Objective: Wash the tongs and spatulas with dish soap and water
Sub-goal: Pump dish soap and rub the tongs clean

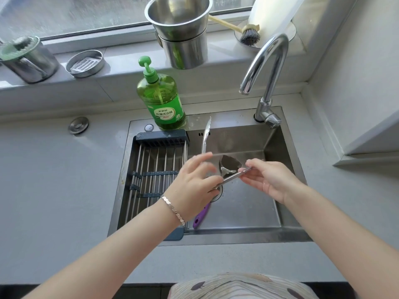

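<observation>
Over the steel sink (pixel 244 212), my left hand (pixel 194 184) grips metal tongs (pixel 206 137) near their hinge. One tong arm points up toward the soap bottle. The other arm runs right, where the fingers of my right hand (pixel 267 180) pinch its tip. A steel spatula head (pixel 230 165) lies in the basin below the tongs. Its purple handle (pixel 201 215) shows under my left wrist, with the part between hidden by my hand. A green dish soap bottle (pixel 162 100) with a pump stands on the sink's back rim.
The chrome faucet (pixel 269 67) arcs over the sink's right back, with no water running. A wire drying rack (pixel 155 169) spans the sink's left part. Steel pots (pixel 181 31), a lidded cup (pixel 26 59), a small tin (pixel 85 63) and a brush (pixel 249 35) sit on the windowsill.
</observation>
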`<action>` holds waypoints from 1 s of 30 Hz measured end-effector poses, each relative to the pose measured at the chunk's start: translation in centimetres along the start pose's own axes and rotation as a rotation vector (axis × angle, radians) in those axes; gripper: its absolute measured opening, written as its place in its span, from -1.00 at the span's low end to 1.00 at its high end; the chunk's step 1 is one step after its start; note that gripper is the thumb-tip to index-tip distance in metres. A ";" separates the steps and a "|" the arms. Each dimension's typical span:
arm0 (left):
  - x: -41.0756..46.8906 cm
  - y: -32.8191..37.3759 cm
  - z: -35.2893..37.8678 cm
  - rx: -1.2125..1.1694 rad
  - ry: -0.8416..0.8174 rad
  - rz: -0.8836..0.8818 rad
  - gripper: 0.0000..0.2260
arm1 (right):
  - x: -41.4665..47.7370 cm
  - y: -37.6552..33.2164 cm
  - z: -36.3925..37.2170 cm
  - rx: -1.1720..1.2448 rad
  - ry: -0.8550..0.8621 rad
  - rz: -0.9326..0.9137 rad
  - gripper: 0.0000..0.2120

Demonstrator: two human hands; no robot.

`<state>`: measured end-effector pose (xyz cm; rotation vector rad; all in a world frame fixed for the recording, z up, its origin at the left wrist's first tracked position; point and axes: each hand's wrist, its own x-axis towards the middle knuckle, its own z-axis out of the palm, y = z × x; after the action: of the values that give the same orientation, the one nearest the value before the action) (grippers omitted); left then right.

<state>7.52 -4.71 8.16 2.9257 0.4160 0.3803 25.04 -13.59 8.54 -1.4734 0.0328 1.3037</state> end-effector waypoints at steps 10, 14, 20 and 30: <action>1.8 2.3 -2.5 -1.392 -0.288 -1.064 -0.48 | -0.6 0.0 1.5 -0.136 0.072 -0.235 -0.83; 2.0 2.1 -2.0 -1.476 -0.225 -1.229 -0.78 | -1.0 1.3 1.5 -0.580 0.196 -0.547 -0.50; 3.1 2.3 -1.6 -1.311 -0.113 -1.247 -0.56 | -3.4 6.9 2.4 -1.455 -0.174 -1.185 -0.15; 2.7 2.4 -1.4 -1.367 -0.155 -1.217 -0.51 | -2.0 6.6 0.9 -1.505 -0.248 -1.259 -0.17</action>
<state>10.21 -6.05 10.58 1.0710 1.1545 0.1144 19.49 -16.67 5.72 -1.7985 -2.0453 0.2315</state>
